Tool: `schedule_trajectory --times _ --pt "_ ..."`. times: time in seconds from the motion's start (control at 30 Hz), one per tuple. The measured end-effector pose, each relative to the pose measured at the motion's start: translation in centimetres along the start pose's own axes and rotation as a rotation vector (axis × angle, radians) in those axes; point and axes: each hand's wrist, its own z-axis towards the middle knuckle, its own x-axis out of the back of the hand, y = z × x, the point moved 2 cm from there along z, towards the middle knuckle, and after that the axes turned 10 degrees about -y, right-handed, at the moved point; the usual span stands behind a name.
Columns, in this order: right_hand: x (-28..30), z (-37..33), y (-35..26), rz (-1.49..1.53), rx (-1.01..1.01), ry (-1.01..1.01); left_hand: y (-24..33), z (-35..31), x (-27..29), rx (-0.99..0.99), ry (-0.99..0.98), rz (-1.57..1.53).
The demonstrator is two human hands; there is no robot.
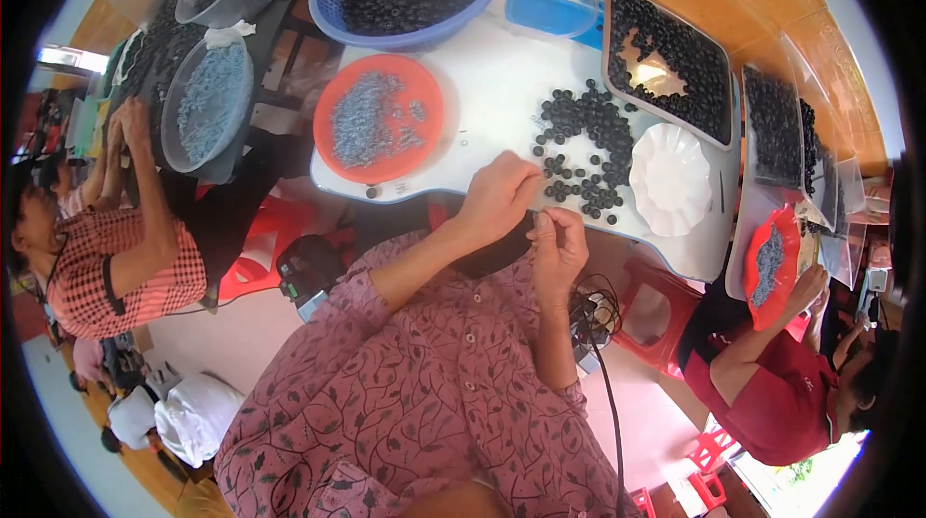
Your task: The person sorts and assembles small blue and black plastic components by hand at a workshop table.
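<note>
Over the front edge of the white table [473,84], my left hand [497,195] is closed, its fingertips near a loose pile of small black round pieces [588,127]. Just beside it, my right hand [561,240] pinches thumb against fingers, close to the left fingertips. Whatever either hand holds is too small or hidden to name. To the left of my hands sits an orange-red plate [424,94] heaped with small silvery-blue pieces. A white scalloped dish [669,180] stands right of the black pile.
A blue basket [328,7] full of black pieces stands at the back, and a tray [666,118] of the same at the back right. Co-workers sit at the left [125,267] and right [772,378]. A red stool [651,315] and a black cable [610,393] are near my right side.
</note>
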Motion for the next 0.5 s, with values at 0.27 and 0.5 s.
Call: schedule_trajectory --times 0.27,0.5 --pt "-0.6 0.1 0.4 0.038 -0.064 -0.054 0.4 4.6 -2.0 -0.005 -0.043 0.212" --pt "-0.6 0.2 0.5 0.025 -0.022 -0.067 0.1 4.8 -3.1 0.059 -0.093 0.365"
